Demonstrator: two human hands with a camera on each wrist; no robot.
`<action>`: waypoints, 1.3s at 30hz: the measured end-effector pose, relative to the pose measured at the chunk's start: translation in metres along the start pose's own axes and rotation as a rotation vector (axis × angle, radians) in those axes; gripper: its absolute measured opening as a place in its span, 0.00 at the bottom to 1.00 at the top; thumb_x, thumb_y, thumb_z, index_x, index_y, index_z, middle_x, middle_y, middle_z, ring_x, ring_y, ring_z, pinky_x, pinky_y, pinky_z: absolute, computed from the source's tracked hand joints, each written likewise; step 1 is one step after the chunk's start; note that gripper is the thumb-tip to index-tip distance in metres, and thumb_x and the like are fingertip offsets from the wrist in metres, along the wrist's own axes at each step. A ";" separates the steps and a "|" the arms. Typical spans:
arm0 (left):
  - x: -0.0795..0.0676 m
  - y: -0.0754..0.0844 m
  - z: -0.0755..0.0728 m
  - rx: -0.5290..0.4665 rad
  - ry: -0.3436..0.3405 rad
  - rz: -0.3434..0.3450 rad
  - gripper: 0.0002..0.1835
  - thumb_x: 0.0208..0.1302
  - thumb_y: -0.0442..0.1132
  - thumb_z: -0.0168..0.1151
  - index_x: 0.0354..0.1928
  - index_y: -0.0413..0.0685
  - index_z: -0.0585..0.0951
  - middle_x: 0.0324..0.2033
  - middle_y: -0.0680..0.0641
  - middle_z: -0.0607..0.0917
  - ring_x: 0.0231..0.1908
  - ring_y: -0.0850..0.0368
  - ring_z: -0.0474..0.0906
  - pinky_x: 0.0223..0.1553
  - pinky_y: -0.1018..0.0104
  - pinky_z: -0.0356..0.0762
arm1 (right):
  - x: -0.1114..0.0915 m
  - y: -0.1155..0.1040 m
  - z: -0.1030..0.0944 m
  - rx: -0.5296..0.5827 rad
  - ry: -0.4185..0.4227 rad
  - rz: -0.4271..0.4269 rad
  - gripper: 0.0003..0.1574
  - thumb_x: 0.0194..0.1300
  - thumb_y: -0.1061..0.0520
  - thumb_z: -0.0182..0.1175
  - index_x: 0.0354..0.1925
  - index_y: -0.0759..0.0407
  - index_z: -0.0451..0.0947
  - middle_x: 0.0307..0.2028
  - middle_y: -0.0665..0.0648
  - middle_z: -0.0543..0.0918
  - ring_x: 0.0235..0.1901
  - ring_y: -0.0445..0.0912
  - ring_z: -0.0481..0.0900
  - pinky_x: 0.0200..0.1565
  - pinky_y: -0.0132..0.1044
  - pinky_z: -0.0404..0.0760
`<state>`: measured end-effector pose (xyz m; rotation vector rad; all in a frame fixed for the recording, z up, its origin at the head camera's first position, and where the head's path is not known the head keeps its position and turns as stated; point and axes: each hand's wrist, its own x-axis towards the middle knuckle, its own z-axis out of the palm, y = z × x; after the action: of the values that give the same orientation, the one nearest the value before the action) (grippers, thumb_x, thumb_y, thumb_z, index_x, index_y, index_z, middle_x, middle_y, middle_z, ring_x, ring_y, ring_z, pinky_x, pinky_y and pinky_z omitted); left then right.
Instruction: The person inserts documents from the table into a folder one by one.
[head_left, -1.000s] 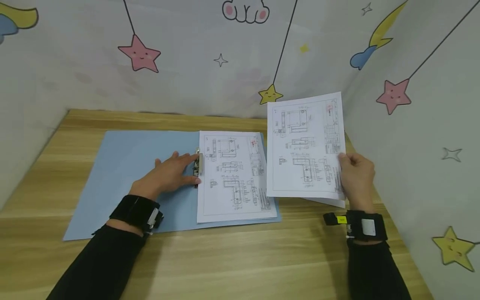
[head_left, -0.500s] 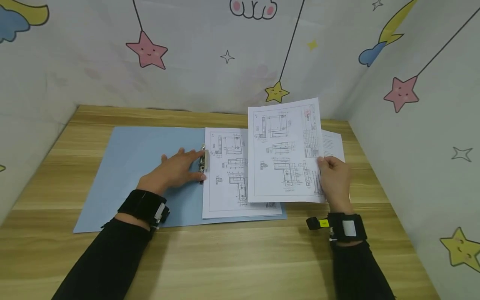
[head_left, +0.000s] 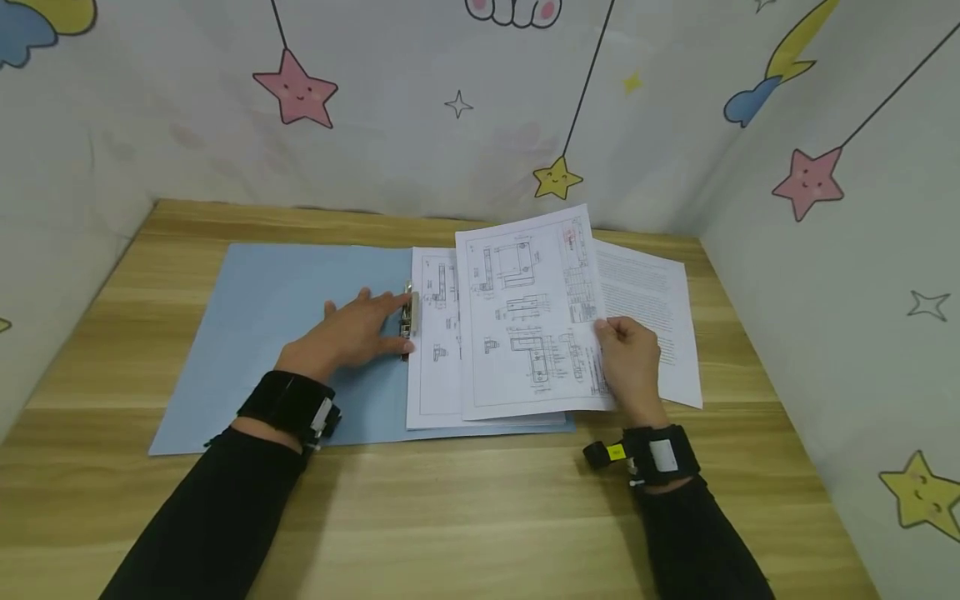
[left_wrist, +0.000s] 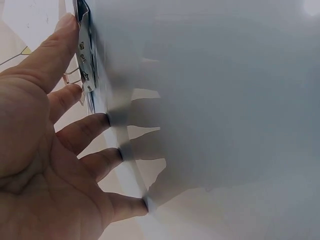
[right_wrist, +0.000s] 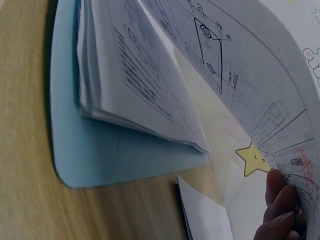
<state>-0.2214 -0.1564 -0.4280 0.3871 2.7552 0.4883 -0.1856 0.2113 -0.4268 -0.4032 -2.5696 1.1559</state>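
Note:
A pale blue folder (head_left: pixel 285 283) lies spread on the wooden table, with a stack of printed drawing sheets (head_left: pixel 432 392) on its right half. My left hand (head_left: pixel 345 340) rests on the folder, fingers spread, its thumb and forefinger touching the metal clip (head_left: pixel 409 317) at the stack's left edge. In the left wrist view the fingertips (left_wrist: pixel 120 154) meet the blue cover. My right hand (head_left: pixel 632 358) pinches the right edge of a drawing sheet (head_left: pixel 517 367), raised over the stack. Seen from the right wrist, this sheet (right_wrist: pixel 260 65) curves upward, apart from the stack (right_wrist: pixel 140 95).
A white page of printed text (head_left: pixel 660 304) lies on the table to the right, partly behind my right hand. Behind the wooden table (head_left: pixel 465 517) stands a white cloth wall (head_left: pixel 405 167) with stars, and another side closes in at the right.
My right hand has moved left with the drawing sheet, which now covers much of the stack. More of the text page shows at the right. My left hand has kept its place at the clip.

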 end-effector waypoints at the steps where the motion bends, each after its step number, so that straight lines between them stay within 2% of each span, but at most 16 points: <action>1: 0.000 0.000 0.000 -0.002 0.002 0.000 0.46 0.45 0.68 0.55 0.67 0.68 0.51 0.69 0.42 0.56 0.67 0.37 0.39 0.56 0.21 0.37 | -0.001 0.000 0.002 0.000 -0.005 -0.005 0.21 0.60 0.45 0.52 0.35 0.60 0.81 0.24 0.57 0.82 0.19 0.47 0.75 0.16 0.35 0.71; 12: 0.002 0.000 -0.002 -0.009 0.002 -0.003 0.47 0.44 0.68 0.55 0.67 0.67 0.51 0.69 0.42 0.56 0.67 0.37 0.39 0.56 0.21 0.36 | -0.008 -0.005 0.020 -0.029 -0.074 -0.032 0.23 0.60 0.42 0.50 0.38 0.57 0.80 0.25 0.55 0.82 0.20 0.46 0.76 0.18 0.38 0.74; 24: 0.003 0.000 -0.003 -0.007 -0.001 -0.002 0.47 0.43 0.69 0.55 0.67 0.68 0.51 0.69 0.42 0.56 0.67 0.37 0.39 0.56 0.21 0.36 | -0.010 -0.012 0.029 -0.056 -0.103 -0.042 0.23 0.61 0.42 0.50 0.38 0.57 0.80 0.26 0.55 0.81 0.21 0.46 0.74 0.19 0.39 0.72; 32: 0.003 0.000 -0.002 -0.008 -0.003 0.000 0.47 0.43 0.69 0.55 0.67 0.68 0.51 0.69 0.43 0.55 0.67 0.37 0.40 0.56 0.21 0.36 | -0.013 -0.016 0.031 -0.081 -0.160 -0.058 0.21 0.61 0.45 0.49 0.38 0.56 0.81 0.27 0.54 0.82 0.22 0.46 0.75 0.21 0.39 0.72; 39: 0.002 0.000 -0.001 -0.007 -0.005 -0.001 0.48 0.42 0.70 0.54 0.67 0.68 0.51 0.69 0.42 0.55 0.67 0.37 0.40 0.56 0.21 0.36 | -0.015 -0.017 0.037 -0.105 -0.170 -0.062 0.19 0.59 0.45 0.52 0.35 0.58 0.81 0.23 0.55 0.81 0.20 0.46 0.74 0.19 0.37 0.72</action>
<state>-0.2239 -0.1560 -0.4273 0.3842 2.7480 0.4956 -0.1881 0.1703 -0.4397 -0.2563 -2.7769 1.0796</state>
